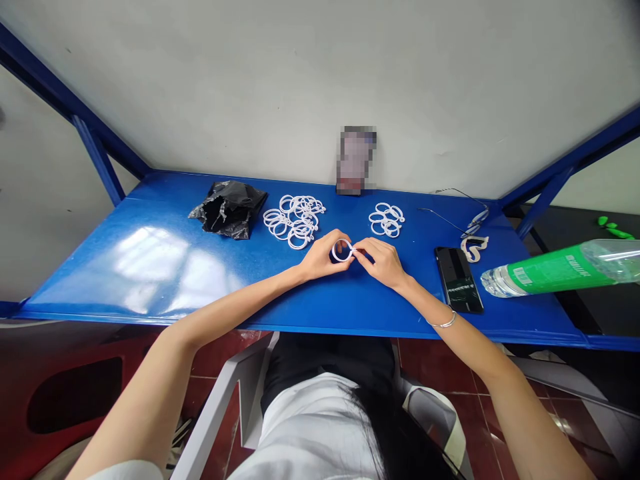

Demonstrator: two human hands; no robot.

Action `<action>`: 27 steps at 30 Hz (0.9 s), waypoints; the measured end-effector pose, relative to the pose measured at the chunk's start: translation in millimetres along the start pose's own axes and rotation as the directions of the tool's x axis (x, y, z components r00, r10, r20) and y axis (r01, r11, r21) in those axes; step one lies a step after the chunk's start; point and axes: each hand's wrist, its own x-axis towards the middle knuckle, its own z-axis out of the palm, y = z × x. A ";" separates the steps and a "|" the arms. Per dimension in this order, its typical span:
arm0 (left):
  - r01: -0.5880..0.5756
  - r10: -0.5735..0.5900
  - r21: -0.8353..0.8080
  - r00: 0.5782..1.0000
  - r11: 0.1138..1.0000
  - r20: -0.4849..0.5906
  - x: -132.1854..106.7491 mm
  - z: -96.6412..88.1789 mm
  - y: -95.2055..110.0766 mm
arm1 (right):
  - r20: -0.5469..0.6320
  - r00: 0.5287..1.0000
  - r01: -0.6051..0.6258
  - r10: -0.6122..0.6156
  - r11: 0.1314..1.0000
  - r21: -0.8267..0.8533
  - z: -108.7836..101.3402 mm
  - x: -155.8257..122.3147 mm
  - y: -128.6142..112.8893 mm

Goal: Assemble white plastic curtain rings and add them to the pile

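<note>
A white ring (334, 256), which looks like a plastic curtain ring with a small eyelet, is held upright between my hands over the table. My left hand (320, 257) curls around its left side, fingers closed on it. At the ring's right edge, my right hand (381, 259) pinches the small eyelet part with thumb and fingertips. Beyond my left hand lies a larger heap of similar white rings (295, 220). A smaller group of white rings (387, 220) lies on the table beyond my right hand.
On the blue table (240, 280), a crumpled black plastic bag (230, 208) lies to the left. A blurred upright phone-like object (356, 160) leans on the wall. To the right are a phone (459, 280), eyeglasses (475, 223), a beige curved item (474, 249) and a green-labelled bottle (555, 269).
</note>
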 end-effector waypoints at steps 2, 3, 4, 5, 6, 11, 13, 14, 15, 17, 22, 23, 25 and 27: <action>0.004 -0.004 -0.002 1.000 1.000 0.006 0.2 -0.3 0.2 | 0.005 1.000 0.001 -0.001 1.000 -0.001 -0.1 0.0 0.1; 0.002 -0.002 -0.001 1.000 1.000 0.007 0.3 -0.5 0.4 | 0.008 1.000 0.000 0.000 1.000 -0.002 -0.1 0.0 0.2; -0.005 0.005 0.001 1.000 1.000 0.005 0.3 -0.7 0.7 | 0.009 1.000 -0.001 0.001 1.000 -0.004 -0.2 0.1 0.3; -0.011 0.011 0.002 1.000 1.000 0.005 0.2 -0.9 0.9 | 0.009 1.000 -0.003 0.003 1.000 -0.007 -0.2 0.2 0.5; -0.015 0.015 0.003 1.000 1.000 0.005 0.1 -1.1 1.2 | 0.009 1.000 -0.005 0.005 1.000 -0.010 -0.3 0.2 0.7; 0.015 -0.014 -0.007 0.999 1.000 0.032 -1.3 -1.2 1.6 | -0.006 1.000 -0.005 0.005 1.000 -0.012 -0.6 0.7 1.3; 0.026 -0.026 -0.013 0.999 1.000 0.043 -1.5 -0.8 1.4 | -0.016 1.000 -0.009 0.009 1.000 -0.004 -0.6 0.9 0.9; 0.031 -0.030 -0.016 0.998 0.999 0.046 -1.5 -0.5 1.1 | -0.022 1.000 -0.015 0.015 1.000 0.000 -0.7 1.0 0.6; 0.037 -0.036 -0.019 0.998 0.999 0.049 -1.5 -0.2 0.8 | -0.028 0.999 -0.023 0.023 1.000 0.003 -0.8 1.1 0.2; 0.046 -0.045 -0.024 0.998 0.999 0.049 -1.5 0.4 0.1 | -0.034 0.999 -0.038 0.039 0.999 0.013 -1.1 1.3 -0.6; 0.050 -0.048 -0.034 0.997 0.998 0.055 -1.8 0.9 -1.0 | -0.021 0.997 -0.080 0.080 0.997 0.015 -1.5 0.7 -0.9; 0.052 -0.049 -0.036 0.997 0.998 0.058 -1.9 0.8 -1.1 | -0.019 0.996 -0.089 0.089 0.996 0.014 -1.3 0.3 -0.6; 0.059 -0.056 -0.040 0.996 0.997 0.063 -2.2 0.6 -1.0 | -0.015 0.995 -0.102 0.102 0.995 0.016 -0.6 -0.5 0.4; 0.071 -0.068 -0.040 0.995 0.997 0.070 -2.4 0.3 -0.9 | -0.013 0.994 -0.109 0.109 0.994 0.019 0.2 -1.3 1.3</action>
